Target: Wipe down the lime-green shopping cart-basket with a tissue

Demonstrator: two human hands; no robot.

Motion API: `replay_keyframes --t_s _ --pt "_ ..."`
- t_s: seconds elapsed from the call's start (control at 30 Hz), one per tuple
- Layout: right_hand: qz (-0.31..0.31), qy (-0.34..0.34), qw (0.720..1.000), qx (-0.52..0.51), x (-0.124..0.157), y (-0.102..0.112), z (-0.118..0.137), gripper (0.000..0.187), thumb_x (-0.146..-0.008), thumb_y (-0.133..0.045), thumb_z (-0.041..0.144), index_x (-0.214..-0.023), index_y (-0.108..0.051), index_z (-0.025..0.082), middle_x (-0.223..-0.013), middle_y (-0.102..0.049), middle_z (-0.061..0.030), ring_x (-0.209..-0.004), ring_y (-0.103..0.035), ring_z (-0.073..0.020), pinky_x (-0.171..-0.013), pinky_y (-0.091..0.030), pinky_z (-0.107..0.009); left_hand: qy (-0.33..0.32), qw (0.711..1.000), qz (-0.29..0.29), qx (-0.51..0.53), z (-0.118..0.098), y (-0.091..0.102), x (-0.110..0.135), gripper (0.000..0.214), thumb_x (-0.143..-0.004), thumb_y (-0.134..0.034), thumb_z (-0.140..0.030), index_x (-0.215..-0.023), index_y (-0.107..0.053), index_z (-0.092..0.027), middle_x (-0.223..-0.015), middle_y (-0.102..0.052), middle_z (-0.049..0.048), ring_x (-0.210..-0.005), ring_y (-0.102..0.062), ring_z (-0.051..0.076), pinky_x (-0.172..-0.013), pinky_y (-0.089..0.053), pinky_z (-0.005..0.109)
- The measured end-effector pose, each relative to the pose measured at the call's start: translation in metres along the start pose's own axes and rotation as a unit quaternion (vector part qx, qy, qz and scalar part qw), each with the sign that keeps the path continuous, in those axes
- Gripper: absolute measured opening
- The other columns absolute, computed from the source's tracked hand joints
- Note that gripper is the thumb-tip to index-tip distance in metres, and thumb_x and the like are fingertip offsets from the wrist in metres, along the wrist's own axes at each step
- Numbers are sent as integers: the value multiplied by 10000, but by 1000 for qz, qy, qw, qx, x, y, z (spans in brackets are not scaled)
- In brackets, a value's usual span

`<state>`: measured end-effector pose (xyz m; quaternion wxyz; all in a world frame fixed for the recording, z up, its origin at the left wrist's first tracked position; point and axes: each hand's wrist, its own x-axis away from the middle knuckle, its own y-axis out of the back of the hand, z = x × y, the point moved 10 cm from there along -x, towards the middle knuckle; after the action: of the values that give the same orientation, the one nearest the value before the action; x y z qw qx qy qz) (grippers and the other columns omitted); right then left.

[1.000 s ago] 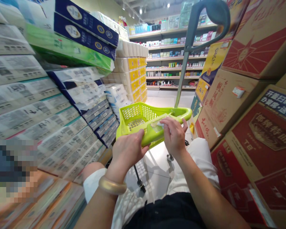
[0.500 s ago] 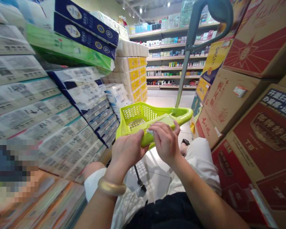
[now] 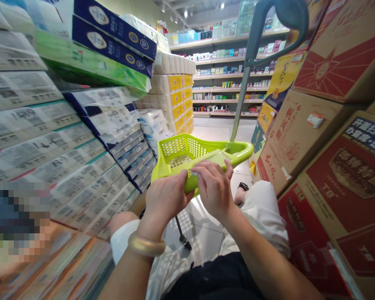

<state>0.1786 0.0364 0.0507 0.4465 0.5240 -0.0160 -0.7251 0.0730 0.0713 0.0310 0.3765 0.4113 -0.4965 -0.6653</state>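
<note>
A lime-green plastic shopping basket (image 3: pixel 187 137) with perforated walls is in front of me, tilted, on a wheeled frame. My left hand (image 3: pixel 166 195) is closed around its near rim, thumb on top. Close beside it, my right hand (image 3: pixel 214 189) rests on the same rim with fingers bent. A small white wad (image 3: pixel 193 173) shows under its fingertips, pressed against the green plastic; most of it is hidden, so its material is unclear. Behind the basket rises a metal pole (image 3: pixel 240 104) with a grey loop handle (image 3: pixel 251 39).
Stacked paper packs (image 3: pixel 34 125) wall in the left side, with yellow-and-white tissue packs (image 3: pixel 176 98) farther on. Cardboard cartons (image 3: pixel 303 125) crowd the right. Shelves (image 3: pixel 231 75) of small goods stand at the back. A caster (image 3: pixel 185 242) rests on the tiled floor between my legs.
My right hand has slid slightly left along the rim with the white wad, nearer to my left thumb. My left hand keeps its grip, and the basket has hardly moved.
</note>
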Motion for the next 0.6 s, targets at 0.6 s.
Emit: replay_keyframes --t_s 0.6 --pt "76 1 997 13 -11 -7 8 231 -922 -496 145 -942 -689 270 -1081 -723 9 -1054 -630 -176 -1168 -48 -458 5 1000 15 18 -1 1 2 336 -855 -510 -467 -1103 -565 -247 -885 -731 77 -803 -707 278 -643 -470 328"
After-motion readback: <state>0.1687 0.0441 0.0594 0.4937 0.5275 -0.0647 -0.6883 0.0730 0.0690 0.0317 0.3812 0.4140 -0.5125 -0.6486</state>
